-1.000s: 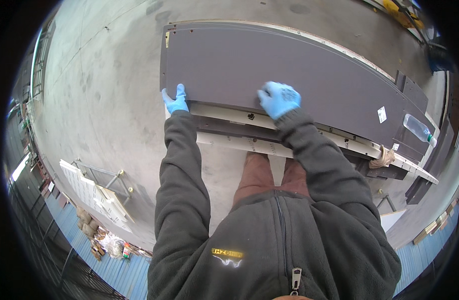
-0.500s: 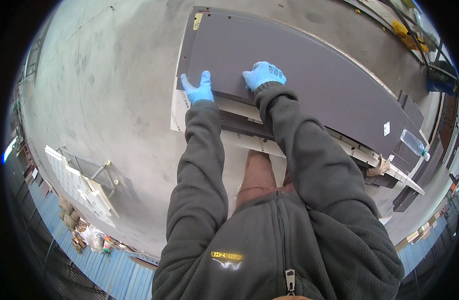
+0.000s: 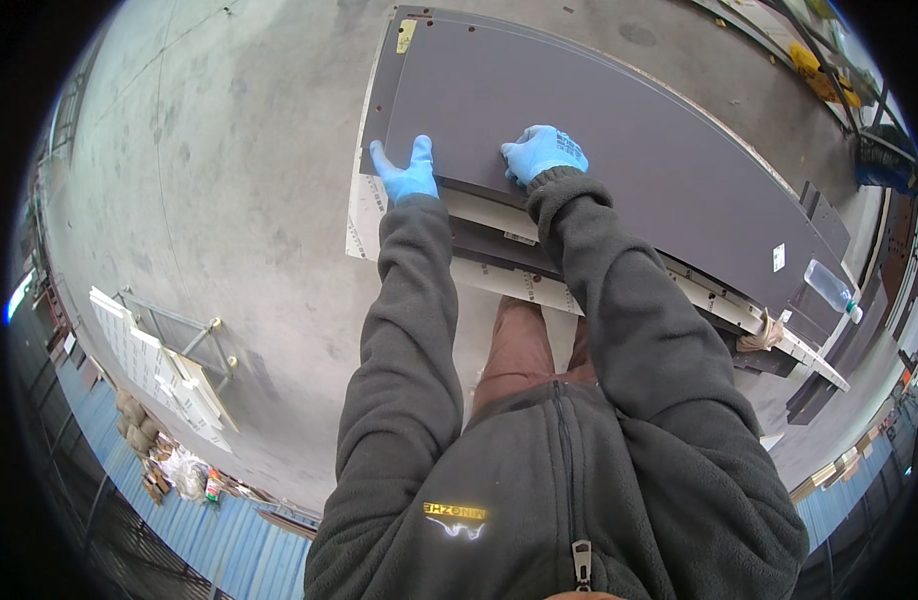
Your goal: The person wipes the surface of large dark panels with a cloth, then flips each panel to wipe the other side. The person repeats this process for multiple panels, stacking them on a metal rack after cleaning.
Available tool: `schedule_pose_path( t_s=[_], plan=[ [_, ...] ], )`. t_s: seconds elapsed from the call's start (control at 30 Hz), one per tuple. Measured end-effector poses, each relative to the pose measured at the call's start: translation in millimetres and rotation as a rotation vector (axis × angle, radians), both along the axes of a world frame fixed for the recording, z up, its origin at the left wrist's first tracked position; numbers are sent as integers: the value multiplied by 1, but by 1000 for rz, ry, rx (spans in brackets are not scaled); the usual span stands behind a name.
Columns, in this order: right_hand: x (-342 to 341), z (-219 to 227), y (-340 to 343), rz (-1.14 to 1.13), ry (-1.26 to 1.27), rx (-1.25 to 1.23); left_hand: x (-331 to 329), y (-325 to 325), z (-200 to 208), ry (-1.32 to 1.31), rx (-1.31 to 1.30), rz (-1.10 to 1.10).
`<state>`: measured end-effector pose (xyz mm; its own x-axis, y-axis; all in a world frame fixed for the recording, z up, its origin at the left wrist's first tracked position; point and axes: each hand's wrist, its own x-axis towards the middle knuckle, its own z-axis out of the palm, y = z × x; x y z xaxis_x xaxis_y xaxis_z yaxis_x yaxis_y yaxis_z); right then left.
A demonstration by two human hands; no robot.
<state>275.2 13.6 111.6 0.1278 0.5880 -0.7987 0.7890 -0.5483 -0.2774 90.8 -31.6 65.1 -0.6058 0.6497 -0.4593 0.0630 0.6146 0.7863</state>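
Observation:
A stack of long dark grey panels lies before me, and the top panel point(image 3: 659, 160) stretches from the far left to the right. At its near left edge is my left hand point(image 3: 407, 178) in a light blue glove, with finger and thumb spread apart and nothing in its grasp. My right hand point(image 3: 547, 154), gloved alike, rests on the panel's surface close to the near edge. Its fingers are curled in, and whatever they may hold is hidden beneath them. Small dark holes and a yellow label point(image 3: 406, 37) mark the panel's far left end.
White printed sheeting point(image 3: 364, 220) shows under the stack. A clear bottle point(image 3: 829, 284) lies at the panels' right end, near a tan cloth bundle point(image 3: 761, 334). To the lower left, a metal rack point(image 3: 184, 335) with white boards stands on the grey floor point(image 3: 229, 150).
Both my hands have moved slightly to the right. The panel's left end appears a little farther up and right in view. The finger poses look alike.

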Motion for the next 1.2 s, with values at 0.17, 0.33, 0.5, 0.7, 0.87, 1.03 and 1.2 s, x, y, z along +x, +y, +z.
schedule_pose_path(
  t_s=[0.17, 0.33, 0.5, 0.7, 0.87, 1.03, 1.2],
  plan=[
    [2, 3, -2, 5, 3, 13, 0, -2, -3, -22, 0, 10],
    [3, 5, -2, -44, 14, -6, 1, -1, -2, 12, -7, 22],
    [6, 9, -1, -44, 101, -70, 3, -3, -1, 27, -29, 5],
    [0, 14, 3, -31, 68, -45, 2, 1, -1, 74, 8, 43],
    [25, 0, -28, -190, 306, 188, 39, -21, 28, 779, -5, -329],
    [113, -25, -107, -677, 483, 552, 99, -61, 42, 634, 503, -1587],
    [261, -16, -175, -492, 88, 963, -75, 27, -9, 546, -321, -622]
  ],
)
